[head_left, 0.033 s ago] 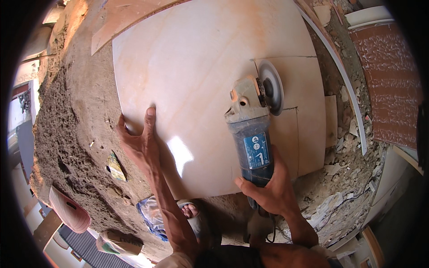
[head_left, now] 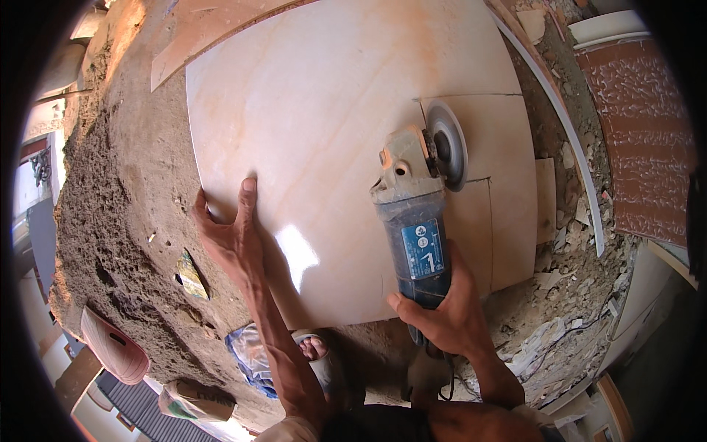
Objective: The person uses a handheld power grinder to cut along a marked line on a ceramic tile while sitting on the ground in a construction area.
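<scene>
A large glossy cream tile point(head_left: 317, 140) with orange veins lies before me, dark lines marked on its right part. My right hand point(head_left: 449, 313) is wrapped round the rear of a blue angle grinder point(head_left: 412, 221) with a dusty metal head. Its pale cutting disc point(head_left: 451, 144) stands on edge over the tile, beside the marked lines; whether it touches the surface I cannot tell. At the tile's left edge is my left hand point(head_left: 232, 232), thumb on the top face and fingers over the edge, partly hidden.
Sandy rubble point(head_left: 96, 214) spreads to the left, broken chips point(head_left: 567, 280) to the right. A long white strip point(head_left: 567, 118) curves past the tile's right side, near a brown patterned panel point(head_left: 641, 132). A crumpled wrapper point(head_left: 193, 276) and a sack point(head_left: 195, 400) lie left. My foot point(head_left: 313, 346) is close to the near edge.
</scene>
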A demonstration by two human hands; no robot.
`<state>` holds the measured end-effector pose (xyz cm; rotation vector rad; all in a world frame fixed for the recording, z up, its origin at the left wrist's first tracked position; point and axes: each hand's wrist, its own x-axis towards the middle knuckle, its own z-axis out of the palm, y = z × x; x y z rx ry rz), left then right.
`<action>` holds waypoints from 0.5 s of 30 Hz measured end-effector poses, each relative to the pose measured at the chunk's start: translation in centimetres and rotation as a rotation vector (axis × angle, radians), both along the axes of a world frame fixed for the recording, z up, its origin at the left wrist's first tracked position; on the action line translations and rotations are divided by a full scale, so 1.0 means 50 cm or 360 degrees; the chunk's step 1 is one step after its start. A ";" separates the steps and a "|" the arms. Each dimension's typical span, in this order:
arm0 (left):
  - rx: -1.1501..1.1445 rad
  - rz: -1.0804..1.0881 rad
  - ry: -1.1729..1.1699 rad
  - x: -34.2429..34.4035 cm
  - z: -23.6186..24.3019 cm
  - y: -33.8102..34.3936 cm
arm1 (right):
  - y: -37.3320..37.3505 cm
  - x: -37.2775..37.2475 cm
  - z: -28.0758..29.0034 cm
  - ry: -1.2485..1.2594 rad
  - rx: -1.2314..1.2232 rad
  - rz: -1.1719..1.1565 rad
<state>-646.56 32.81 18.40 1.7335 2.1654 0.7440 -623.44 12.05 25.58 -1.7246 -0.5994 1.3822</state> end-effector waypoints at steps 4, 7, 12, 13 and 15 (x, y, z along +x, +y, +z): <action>0.0011 0.0007 -0.0051 0.004 -0.003 -0.002 | 0.002 0.000 0.000 0.0013 -0.0004 -0.0007; 0.0026 0.0003 -0.0021 0.002 -0.008 -0.001 | 0.001 0.002 0.000 0.0008 0.0004 -0.0008; 0.0030 -0.0033 -0.0073 0.006 -0.022 -0.006 | 0.001 0.001 -0.009 0.0001 -0.0027 -0.0004; 0.0035 -0.0034 -0.0085 0.006 -0.016 -0.006 | 0.001 0.001 -0.008 0.0006 -0.0018 -0.0006; 0.0049 -0.0034 -0.0082 0.009 -0.009 -0.007 | 0.000 0.001 -0.006 0.0014 -0.0006 -0.0010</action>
